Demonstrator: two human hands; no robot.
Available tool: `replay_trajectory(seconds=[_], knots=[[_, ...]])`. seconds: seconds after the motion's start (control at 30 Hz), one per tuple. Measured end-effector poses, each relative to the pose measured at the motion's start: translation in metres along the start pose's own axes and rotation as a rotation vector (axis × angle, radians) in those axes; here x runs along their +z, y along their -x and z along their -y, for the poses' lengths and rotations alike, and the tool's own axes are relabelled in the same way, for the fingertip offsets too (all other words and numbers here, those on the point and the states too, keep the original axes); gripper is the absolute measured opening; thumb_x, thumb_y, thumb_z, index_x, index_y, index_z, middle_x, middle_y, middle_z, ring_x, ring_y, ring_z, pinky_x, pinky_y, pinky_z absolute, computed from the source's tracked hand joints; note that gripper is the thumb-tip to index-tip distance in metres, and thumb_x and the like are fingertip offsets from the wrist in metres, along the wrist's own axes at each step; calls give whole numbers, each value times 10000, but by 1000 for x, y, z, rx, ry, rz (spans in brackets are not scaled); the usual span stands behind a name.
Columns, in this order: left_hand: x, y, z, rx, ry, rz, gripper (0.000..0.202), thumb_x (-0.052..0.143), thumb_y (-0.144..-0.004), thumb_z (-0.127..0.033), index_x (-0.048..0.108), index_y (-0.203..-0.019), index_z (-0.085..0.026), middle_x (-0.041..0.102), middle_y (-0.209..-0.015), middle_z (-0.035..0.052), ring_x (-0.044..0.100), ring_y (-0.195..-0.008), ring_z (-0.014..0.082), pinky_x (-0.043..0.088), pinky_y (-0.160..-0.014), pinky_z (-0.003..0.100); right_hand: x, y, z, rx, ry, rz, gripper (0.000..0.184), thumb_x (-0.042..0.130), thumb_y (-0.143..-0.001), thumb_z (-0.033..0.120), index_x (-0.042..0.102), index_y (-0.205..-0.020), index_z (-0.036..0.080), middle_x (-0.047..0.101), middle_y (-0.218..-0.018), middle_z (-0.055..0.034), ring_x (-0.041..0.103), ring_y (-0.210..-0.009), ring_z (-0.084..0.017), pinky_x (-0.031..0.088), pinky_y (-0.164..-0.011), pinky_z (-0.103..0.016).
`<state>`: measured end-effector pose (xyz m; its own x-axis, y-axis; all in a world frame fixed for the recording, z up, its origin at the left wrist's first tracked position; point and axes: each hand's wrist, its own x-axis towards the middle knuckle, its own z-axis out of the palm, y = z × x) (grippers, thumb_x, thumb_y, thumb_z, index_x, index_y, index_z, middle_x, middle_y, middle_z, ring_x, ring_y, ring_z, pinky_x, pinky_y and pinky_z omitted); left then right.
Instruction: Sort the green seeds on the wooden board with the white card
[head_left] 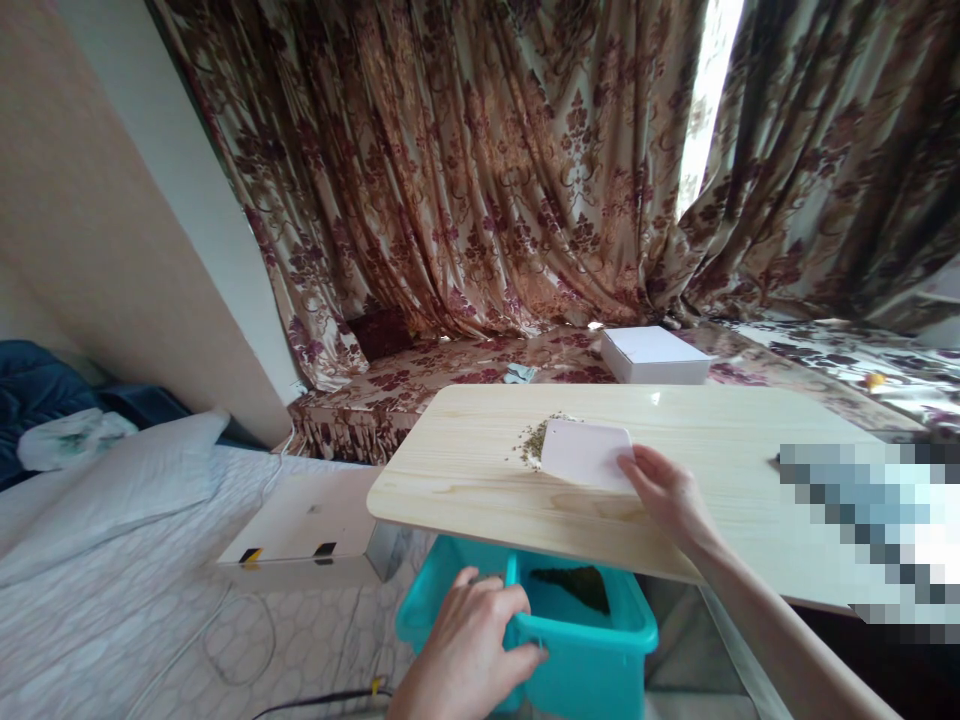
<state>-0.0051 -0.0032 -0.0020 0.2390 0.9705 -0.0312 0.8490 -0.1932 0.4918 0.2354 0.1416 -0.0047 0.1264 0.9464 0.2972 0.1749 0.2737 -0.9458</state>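
A thin white rectangular plastic sheet lies low over the pale wooden tabletop, pinched at its right end by my right hand. Against its left edge is a pile of small greenish-brown seeds or dried bits, some scattered loose. Below the table's front edge stands a turquoise divided bin. My left hand grips the bin's front rim near the divider, thumb outside and fingers reaching over the left compartment. Dark greenish material sits in the right compartment.
A white box is behind the table on a flower-patterned cover. Left of the table, a flat white carton rests on the quilted bed with cables. At the table's right is a pixelated area. Patterned curtains hang behind.
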Motion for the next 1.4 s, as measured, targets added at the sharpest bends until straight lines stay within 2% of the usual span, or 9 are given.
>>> replay_trajectory(seconds=[0.23, 0.4, 0.47, 0.53, 0.67, 0.77, 0.93, 1.1, 1.4], knots=[[0, -1, 2, -2, -5, 8, 42, 672, -775, -286, 651, -796, -257, 639, -833, -22, 592, -913, 210, 286, -1034, 373, 0, 10, 10, 2, 5, 73, 330, 662, -669, 529, 697, -742, 209, 743, -736, -49, 693, -757, -245, 556, -688, -323], [5, -2, 8, -10, 1, 10, 124, 732, -737, -282, 675, -845, -260, 651, -864, -17, 589, -960, 216, 269, -1050, 381, -19, 34, 20, 20, 56, 305, 371, 640, -725, 540, 727, -795, 186, 747, -754, -47, 683, -740, -242, 547, -642, -290], [5, -3, 7, -6, -7, 16, 125, 737, -740, -287, 682, -849, -258, 652, -869, -13, 589, -963, 216, 269, -1052, 382, -30, 39, 20, 27, 66, 356, 362, 656, -725, 522, 732, -819, 181, 752, -774, -53, 682, -731, -241, 547, -621, -285], [3, -4, 4, -8, -12, 49, 147, 750, -739, -298, 692, -865, -251, 655, -880, -4, 594, -961, 218, 266, -1061, 386, -39, 37, 20, 42, 43, 274, 340, 705, -669, 511, 731, -781, 191, 756, -765, -61, 686, -734, -250, 554, -620, -289], [3, -9, 1, 22, -13, 145, 228, 775, -729, -345, 708, -927, -254, 670, -923, 17, 599, -1011, 234, 243, -1085, 396, -45, 17, 17, 51, -54, -79, 277, 763, -570, 466, 707, -716, 237, 759, -751, -51, 699, -753, -257, 567, -676, -310], [9, -14, 4, 88, -47, 156, 226, 750, -736, -323, 706, -948, -260, 676, -925, 18, 613, -996, 233, 253, -1083, 390, -39, 2, 10, 50, -89, -175, 259, 740, -584, 442, 692, -737, 239, 761, -752, -47, 705, -742, -248, 567, -711, -333], [11, -13, 7, 71, -62, 140, 192, 764, -721, -312, 703, -899, -278, 674, -894, -15, 626, -947, 212, 282, -1069, 379, -26, -8, -10, -28, -51, -165, 230, 663, -676, 412, 682, -786, 212, 754, -737, -50, 706, -722, -234, 564, -697, -340], [7, -7, 1, 38, -46, 120, 212, 802, -703, -323, 702, -877, -254, 669, -889, -9, 611, -972, 211, 264, -1078, 383, -23, -10, -25, -53, -18, -186, 212, 662, -665, 403, 686, -750, 210, 738, -697, -42, 681, -661, -212, 546, -625, -304], [12, -5, 1, 66, -16, 44, 168, 764, -709, -259, 685, -857, -261, 649, -866, -23, 603, -968, 204, 256, -1077, 392, -24, -4, -19, -65, -20, -130, 225, 654, -700, 409, 696, -788, 206, 750, -751, -50, 695, -726, -224, 555, -661, -314]])
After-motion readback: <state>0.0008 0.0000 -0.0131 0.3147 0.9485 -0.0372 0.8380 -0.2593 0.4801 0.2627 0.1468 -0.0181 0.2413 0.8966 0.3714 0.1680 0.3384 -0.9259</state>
